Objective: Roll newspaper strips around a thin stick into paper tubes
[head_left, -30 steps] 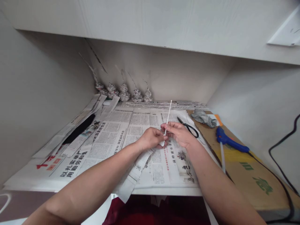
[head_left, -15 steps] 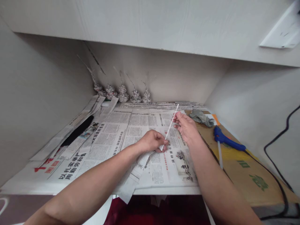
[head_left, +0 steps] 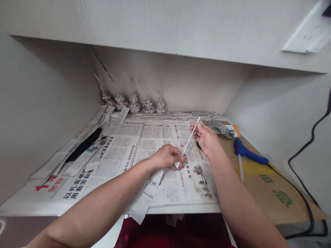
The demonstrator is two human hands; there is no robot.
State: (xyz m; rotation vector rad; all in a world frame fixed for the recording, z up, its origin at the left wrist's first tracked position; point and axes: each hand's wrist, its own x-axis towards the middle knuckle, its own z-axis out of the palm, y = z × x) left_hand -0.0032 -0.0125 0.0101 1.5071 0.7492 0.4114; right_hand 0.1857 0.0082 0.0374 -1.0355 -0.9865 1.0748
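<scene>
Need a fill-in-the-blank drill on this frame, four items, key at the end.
1. The person's ____ hand holds the lower end of the white stick.
2. The glue gun on the cardboard is mainly ____ in colour.
3. Along the back stand ____ coiled shapes.
4. The crumpled cloth beyond the glue gun is ____.

Missing words: left; blue; five; grey.

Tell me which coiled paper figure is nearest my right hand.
The rightmost coiled paper figure, at the back wall; the other four stand farther left.

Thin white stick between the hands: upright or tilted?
Tilted. The thin white stick slants up and rightward from the left hand, its top end at the fingers of the right hand.
</scene>
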